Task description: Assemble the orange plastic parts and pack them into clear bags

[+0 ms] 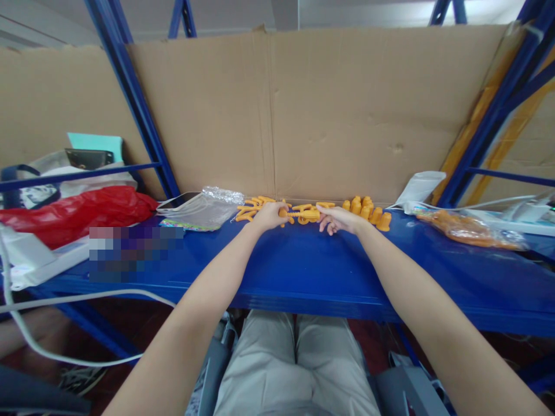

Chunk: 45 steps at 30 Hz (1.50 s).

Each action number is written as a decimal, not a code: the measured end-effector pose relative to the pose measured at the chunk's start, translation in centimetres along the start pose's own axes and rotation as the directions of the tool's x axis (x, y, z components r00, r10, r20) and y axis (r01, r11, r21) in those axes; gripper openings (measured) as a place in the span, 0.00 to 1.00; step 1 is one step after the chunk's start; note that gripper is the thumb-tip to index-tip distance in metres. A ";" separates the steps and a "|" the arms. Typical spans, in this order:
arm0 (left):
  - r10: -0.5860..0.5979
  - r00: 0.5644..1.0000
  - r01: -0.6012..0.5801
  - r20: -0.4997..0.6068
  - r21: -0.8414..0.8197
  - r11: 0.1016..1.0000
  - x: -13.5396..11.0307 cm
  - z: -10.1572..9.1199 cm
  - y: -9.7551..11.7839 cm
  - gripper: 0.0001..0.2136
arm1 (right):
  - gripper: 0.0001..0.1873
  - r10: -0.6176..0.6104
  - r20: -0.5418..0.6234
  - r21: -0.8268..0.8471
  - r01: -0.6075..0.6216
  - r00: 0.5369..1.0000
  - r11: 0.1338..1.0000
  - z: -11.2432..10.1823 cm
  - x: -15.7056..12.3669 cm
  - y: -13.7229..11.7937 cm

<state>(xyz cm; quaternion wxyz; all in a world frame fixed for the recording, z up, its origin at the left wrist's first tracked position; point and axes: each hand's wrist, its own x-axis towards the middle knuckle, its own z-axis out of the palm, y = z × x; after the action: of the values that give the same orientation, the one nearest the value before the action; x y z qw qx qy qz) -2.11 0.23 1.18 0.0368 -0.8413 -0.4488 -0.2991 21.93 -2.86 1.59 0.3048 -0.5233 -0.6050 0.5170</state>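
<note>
Over the far part of the blue table, my left hand [271, 216] is closed around one end of an orange plastic piece [307, 214] with a narrow stem and a wider block. The block end sits at the thumb and index finger of my right hand [340, 219], which pinch it while the other fingers hang loosely curled. Behind and left of my left hand lie several branching orange pieces [245, 214]. Several dome-shaped orange pieces [383, 221] stand together just right of my right hand. The fingertips of my left hand are partly hidden.
The blue table [312, 271] backs onto a cardboard panel [329, 115]. Clear plastic packaging [210, 211] lies at left, near a red plastic bag [108, 208]. A clear bag of orange pieces [472, 228] rests at right. A white cable [82, 363] loops low at left.
</note>
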 end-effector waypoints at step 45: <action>-0.002 1.000 0.002 0.021 -0.020 1.000 0.1 0.0 0.4 0.10 | 0.21 -0.059 -0.051 0.095 0.063 0.997 0.993 0.3 0.5 0.8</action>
<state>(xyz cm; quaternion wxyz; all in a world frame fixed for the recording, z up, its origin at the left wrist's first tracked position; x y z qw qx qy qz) -1.78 0.07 1.27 0.0232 -0.8442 -0.4469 -0.2950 21.77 -2.55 0.71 0.3600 -0.5016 -0.5874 0.5232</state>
